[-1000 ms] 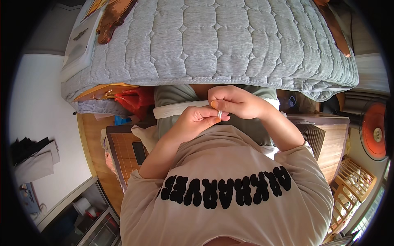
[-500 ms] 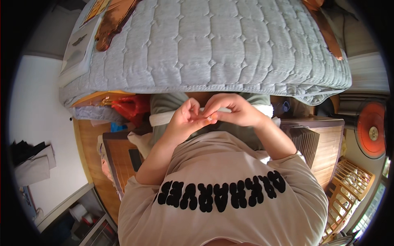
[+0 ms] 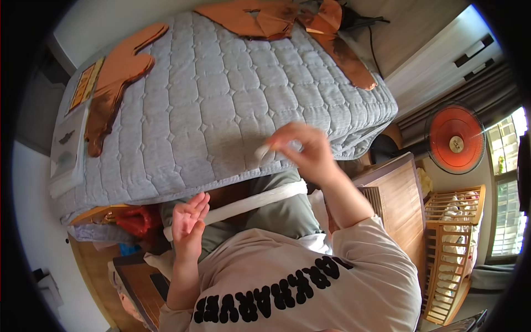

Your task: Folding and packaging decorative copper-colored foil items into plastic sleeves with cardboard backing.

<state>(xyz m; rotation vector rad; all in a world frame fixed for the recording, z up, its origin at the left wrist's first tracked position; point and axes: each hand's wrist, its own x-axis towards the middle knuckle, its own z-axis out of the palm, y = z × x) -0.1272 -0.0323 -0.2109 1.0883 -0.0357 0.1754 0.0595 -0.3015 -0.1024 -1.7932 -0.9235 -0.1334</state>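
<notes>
Landmark: a bed covered by a grey quilted cover [image 3: 221, 105] is taken as the reference; it fills the upper middle of the view.
Right hand: the right hand [image 3: 307, 149] is raised over the near edge of the bed cover, blurred by motion. A small white piece [image 3: 263, 150] is pinched between thumb and fingertips; what it is cannot be told.
Left hand: the left hand [image 3: 189, 224] is held just below the near edge of the bed, open, with fingers loosely spread and pointing up. Nothing is gripped by it.
Hands relative to each other: they are well apart, the right one nearer the bed than the left.
White strip: a long white strip [image 3: 251, 202] is laid across the lap, just below the bed's near edge and just beside the left hand; whether it is touched by that hand cannot be told.
On the bed: copper-coloured foil shapes [image 3: 119, 83] are spread along its far and left edges.
Under the bed's left corner: a red bag [image 3: 133, 220] is seen.
Right of the bed: an orange fan [image 3: 456, 140] is stood, with a wooden rack [image 3: 451, 249] near it.
</notes>
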